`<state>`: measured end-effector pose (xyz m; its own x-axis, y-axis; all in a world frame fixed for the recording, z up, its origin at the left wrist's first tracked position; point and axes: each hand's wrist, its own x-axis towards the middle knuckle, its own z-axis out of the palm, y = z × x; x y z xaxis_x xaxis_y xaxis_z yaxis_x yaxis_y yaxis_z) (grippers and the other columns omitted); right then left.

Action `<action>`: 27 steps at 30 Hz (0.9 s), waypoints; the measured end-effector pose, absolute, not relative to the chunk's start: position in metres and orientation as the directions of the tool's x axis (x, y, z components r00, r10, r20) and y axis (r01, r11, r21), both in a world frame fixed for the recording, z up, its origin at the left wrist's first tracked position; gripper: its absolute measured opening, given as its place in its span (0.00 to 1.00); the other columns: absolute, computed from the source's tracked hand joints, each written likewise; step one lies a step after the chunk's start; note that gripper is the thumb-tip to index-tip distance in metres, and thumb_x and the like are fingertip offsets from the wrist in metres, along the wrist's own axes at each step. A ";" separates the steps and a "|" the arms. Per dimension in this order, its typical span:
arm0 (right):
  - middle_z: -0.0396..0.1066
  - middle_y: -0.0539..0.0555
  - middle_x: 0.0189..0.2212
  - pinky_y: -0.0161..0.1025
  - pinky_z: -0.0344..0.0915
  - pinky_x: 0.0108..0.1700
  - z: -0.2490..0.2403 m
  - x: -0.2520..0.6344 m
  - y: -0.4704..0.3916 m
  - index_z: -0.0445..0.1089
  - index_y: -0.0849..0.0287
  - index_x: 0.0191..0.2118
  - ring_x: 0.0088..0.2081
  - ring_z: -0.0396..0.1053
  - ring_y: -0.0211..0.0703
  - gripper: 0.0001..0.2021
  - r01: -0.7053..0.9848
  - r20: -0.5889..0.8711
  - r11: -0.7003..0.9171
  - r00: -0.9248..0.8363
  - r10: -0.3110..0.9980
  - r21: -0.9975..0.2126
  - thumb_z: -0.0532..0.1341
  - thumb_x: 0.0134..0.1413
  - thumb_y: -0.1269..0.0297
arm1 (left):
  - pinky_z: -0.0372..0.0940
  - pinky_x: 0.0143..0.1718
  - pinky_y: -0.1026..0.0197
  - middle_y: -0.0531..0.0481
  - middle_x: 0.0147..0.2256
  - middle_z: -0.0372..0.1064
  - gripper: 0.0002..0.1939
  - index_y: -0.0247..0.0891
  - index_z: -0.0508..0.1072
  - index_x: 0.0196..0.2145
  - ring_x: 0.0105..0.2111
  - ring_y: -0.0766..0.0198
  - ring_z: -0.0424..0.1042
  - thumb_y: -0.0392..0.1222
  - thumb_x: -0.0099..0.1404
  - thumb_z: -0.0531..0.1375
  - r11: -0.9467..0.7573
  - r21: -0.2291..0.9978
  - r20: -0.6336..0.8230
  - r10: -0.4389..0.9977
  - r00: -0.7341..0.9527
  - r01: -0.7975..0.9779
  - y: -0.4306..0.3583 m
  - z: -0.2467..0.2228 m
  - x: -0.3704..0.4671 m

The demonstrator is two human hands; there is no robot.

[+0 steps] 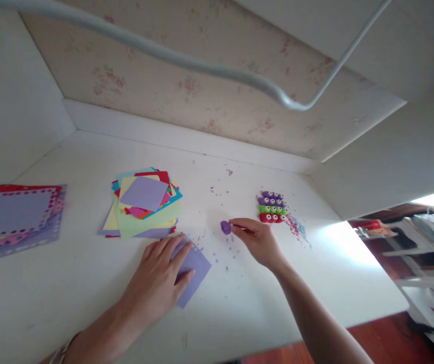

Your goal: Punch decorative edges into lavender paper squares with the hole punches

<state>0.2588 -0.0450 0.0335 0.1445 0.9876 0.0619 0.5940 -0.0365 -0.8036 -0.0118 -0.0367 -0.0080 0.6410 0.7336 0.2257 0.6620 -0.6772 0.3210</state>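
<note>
My left hand (164, 275) lies flat on a square of lilac paper (198, 268), its fingers stretched out and the thumb apart. Small punched holes show along the paper's upper edge. Between the thumb and fingertips of my right hand (257, 240) is a small purple craft punch (225, 227), held just right of the paper. Its underside and exact shape are partly hidden. Tiny lilac paper bits (217, 261) lie scattered on the white table around both hands.
A pile of coloured paper squares (144, 194) lies beyond my left hand. Punched sheets (15, 212) are stacked at far left. Rows of purple, green and red punches (272, 208) stand at right beside pink and blue confetti (298, 230). A white cable (186, 60) crosses overhead.
</note>
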 end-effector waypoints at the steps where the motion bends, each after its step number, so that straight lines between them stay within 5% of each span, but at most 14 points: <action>1: 0.79 0.53 0.38 0.44 0.73 0.43 0.035 0.275 -0.039 0.79 0.53 0.40 0.40 0.76 0.48 0.10 0.589 0.056 -0.078 0.207 0.977 -0.804 0.63 0.54 0.58 | 0.58 0.55 0.45 0.41 0.58 0.63 0.22 0.39 0.65 0.57 0.57 0.49 0.62 0.46 0.67 0.57 -0.684 0.313 0.237 0.728 0.644 0.659 -0.036 -0.009 -0.012; 5: 0.80 0.53 0.34 0.42 0.72 0.37 0.043 0.349 -0.004 0.78 0.53 0.43 0.35 0.77 0.48 0.13 0.662 0.098 -0.201 0.385 0.918 -0.722 0.63 0.53 0.57 | 0.60 0.54 0.45 0.40 0.57 0.64 0.21 0.40 0.66 0.56 0.56 0.48 0.64 0.46 0.67 0.56 -0.700 0.305 0.267 0.714 0.647 0.646 -0.033 -0.012 -0.011; 12: 0.79 0.55 0.40 0.42 0.68 0.44 0.047 0.416 0.043 0.79 0.54 0.43 0.42 0.76 0.52 0.13 0.911 0.103 -0.266 0.312 0.945 -0.316 0.60 0.56 0.63 | 0.61 0.54 0.45 0.41 0.57 0.64 0.21 0.41 0.66 0.56 0.56 0.48 0.64 0.47 0.67 0.57 -0.688 0.318 0.272 0.726 0.632 0.653 -0.030 -0.016 -0.011; 20: 0.80 0.55 0.34 0.40 0.68 0.42 0.041 0.417 0.054 0.81 0.54 0.37 0.38 0.76 0.52 0.11 0.928 0.053 -0.256 0.280 0.959 -0.271 0.62 0.51 0.67 | 0.62 0.54 0.45 0.41 0.57 0.64 0.21 0.42 0.67 0.56 0.55 0.49 0.65 0.46 0.67 0.56 -0.688 0.329 0.283 0.726 0.627 0.647 -0.029 -0.017 -0.012; 24: 0.79 0.55 0.41 0.42 0.67 0.47 0.055 0.407 0.048 0.78 0.55 0.46 0.42 0.75 0.49 0.16 0.922 0.132 -0.267 0.312 0.941 -0.279 0.57 0.53 0.66 | 0.62 0.53 0.45 0.42 0.57 0.65 0.20 0.42 0.68 0.55 0.55 0.49 0.66 0.47 0.66 0.57 -0.684 0.339 0.309 0.730 0.610 0.646 -0.029 -0.023 -0.011; 27: 0.78 0.54 0.42 0.41 0.65 0.47 0.069 0.386 0.029 0.77 0.56 0.46 0.42 0.73 0.45 0.22 0.886 0.264 -0.191 0.322 0.909 -0.423 0.50 0.51 0.72 | 0.64 0.53 0.47 0.44 0.55 0.66 0.17 0.43 0.70 0.53 0.54 0.50 0.67 0.45 0.67 0.56 -0.666 0.385 0.339 0.746 0.573 0.639 -0.026 -0.026 -0.011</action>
